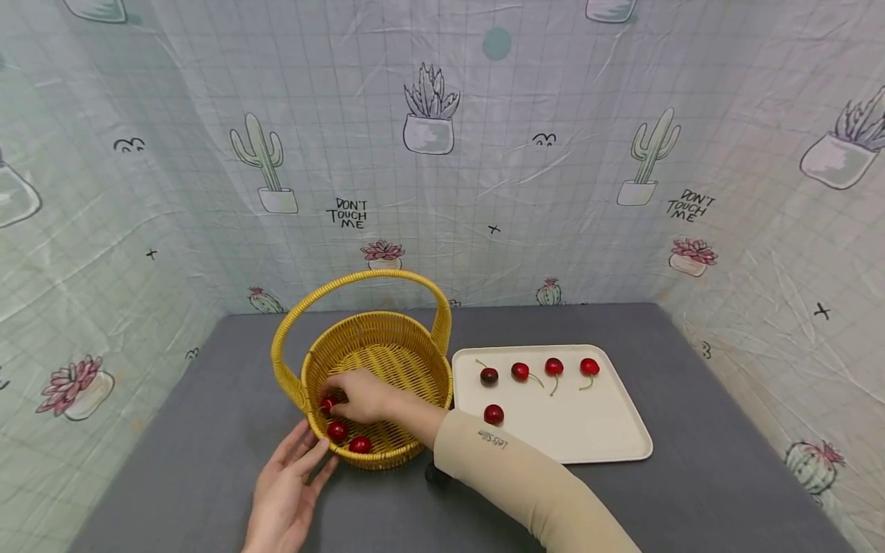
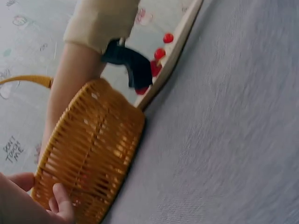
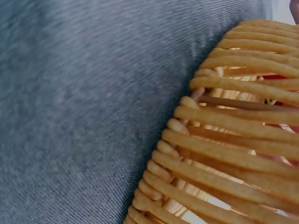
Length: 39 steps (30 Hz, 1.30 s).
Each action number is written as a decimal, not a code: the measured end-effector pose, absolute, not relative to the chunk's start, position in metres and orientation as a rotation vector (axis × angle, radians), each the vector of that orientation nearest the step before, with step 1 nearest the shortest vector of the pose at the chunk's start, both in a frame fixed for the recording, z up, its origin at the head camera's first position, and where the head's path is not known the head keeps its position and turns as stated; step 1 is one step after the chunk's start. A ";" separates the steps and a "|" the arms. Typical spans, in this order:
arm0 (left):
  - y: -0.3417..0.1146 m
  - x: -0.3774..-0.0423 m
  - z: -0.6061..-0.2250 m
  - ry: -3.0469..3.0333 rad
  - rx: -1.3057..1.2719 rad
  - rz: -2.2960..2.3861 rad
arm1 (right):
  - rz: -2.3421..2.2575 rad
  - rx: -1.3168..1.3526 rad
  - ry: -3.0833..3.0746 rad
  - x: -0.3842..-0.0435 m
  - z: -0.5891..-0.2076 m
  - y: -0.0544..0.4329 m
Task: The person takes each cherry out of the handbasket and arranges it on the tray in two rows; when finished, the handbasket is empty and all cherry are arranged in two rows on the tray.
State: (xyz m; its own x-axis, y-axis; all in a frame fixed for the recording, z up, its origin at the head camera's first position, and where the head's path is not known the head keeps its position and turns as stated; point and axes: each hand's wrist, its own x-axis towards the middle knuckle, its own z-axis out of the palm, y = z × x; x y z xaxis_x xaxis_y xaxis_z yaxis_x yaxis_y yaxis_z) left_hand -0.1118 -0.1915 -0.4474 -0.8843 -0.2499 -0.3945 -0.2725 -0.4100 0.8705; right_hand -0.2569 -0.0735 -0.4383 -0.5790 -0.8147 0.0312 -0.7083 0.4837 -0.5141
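A round yellow wicker basket (image 1: 387,459) with a tall hoop handle stands left of centre. My right hand (image 1: 362,395) reaches down inside it, its fingers pinching a red cherry (image 1: 328,405) by the left inner wall. Two more cherries lie nearer the front of the basket, one dark red cherry (image 1: 337,431) beside a brighter cherry (image 1: 359,445). Outside, my left hand (image 1: 286,480) rests its extended fingers and thumb against the basket's left front side. In the left wrist view its fingertips (image 2: 60,191) touch the woven wall. The right wrist view shows only weave and tabletop, the hand hidden.
To the right of the basket lies a white rectangular tray (image 1: 601,438). Several stemmed cherries form a row along its back, and a single cherry (image 1: 494,415) sits nearer the front left. My right forearm crosses the tray's front left corner. Patterned cloth walls surround the grey tabletop (image 1: 712,491).
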 end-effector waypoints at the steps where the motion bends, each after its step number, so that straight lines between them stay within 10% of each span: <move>1: -0.190 -0.111 -0.447 1.661 -0.746 2.535 | -0.720 -1.308 2.512 -0.257 -0.439 -0.074; 39: -0.170 -0.105 -0.436 1.522 -0.879 2.722 | -1.208 -1.133 2.365 -0.252 -0.396 0.025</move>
